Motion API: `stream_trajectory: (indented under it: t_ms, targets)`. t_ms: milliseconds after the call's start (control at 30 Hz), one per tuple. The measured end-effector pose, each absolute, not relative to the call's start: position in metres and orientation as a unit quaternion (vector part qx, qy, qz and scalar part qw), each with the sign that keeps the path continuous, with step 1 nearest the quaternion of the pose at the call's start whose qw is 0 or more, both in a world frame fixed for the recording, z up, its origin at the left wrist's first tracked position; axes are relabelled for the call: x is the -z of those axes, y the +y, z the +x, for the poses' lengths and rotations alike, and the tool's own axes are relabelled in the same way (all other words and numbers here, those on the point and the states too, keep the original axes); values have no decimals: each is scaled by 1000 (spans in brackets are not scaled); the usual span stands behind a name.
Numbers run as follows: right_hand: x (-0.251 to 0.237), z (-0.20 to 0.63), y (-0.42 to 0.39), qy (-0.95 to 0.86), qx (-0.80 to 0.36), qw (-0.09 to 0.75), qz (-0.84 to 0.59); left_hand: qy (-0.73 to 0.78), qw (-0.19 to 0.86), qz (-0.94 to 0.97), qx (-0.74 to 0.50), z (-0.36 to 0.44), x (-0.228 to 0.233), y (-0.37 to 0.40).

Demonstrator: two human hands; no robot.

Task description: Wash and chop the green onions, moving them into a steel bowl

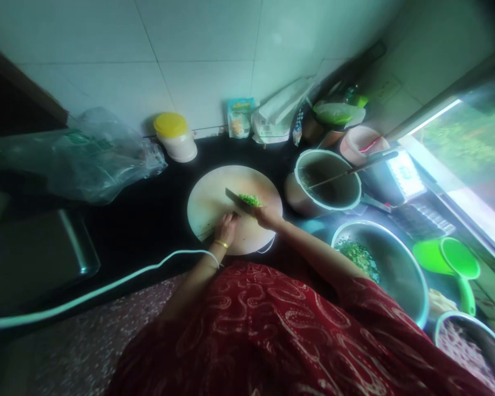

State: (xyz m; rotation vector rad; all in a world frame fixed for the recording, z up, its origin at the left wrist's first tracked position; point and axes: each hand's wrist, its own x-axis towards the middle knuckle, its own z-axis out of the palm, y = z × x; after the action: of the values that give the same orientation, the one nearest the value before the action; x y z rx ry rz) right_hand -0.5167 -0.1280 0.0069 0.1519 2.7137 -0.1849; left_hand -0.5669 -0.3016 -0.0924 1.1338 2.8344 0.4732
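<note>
A round, pale cutting board point(208, 192) lies on the black counter in front of me. My right hand point(269, 217) is closed round the handle of a knife point(233, 197), whose dark blade points to the upper left over the board. Just behind the blade sits a small heap of chopped greens point(249, 200). My left hand point(226, 224), with a gold bracelet at the wrist, rests on the board close to the blade. Its fingers are curled down, and what is under them is too small to make out.
A grey pot point(291, 190) with a long-handled utensil stands right of the board. Nearer me are a metal basin point(400, 269) holding cut greens, a green dipper point(457, 258) and another bowl point(441, 324). A yellow-lidded jar point(181, 143) stands behind; a white cord point(107, 283) runs left.
</note>
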Motion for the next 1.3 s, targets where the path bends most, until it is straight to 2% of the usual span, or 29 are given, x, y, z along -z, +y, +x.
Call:
stream_trajectory:
  t_ms: [133,333,600,1033,1300]
  targets:
    - [-26,-504,-136,977,88,177,81,920,26,358,-155,-570,85,-290]
    - [-41,-481,-156,968,122,201,84,950,28,285,-123,-559,67,-320]
    - [-17,-477,-200,955,115,275,1,971,39,223,-83,-531,62,-361]
    - [8,-495,-214,961,103,253,-35,961,76,234,-127,-532,69,-358]
    - [-9,-494,-192,960,128,246,-32,968,7,241,-70,-535,81,-378]
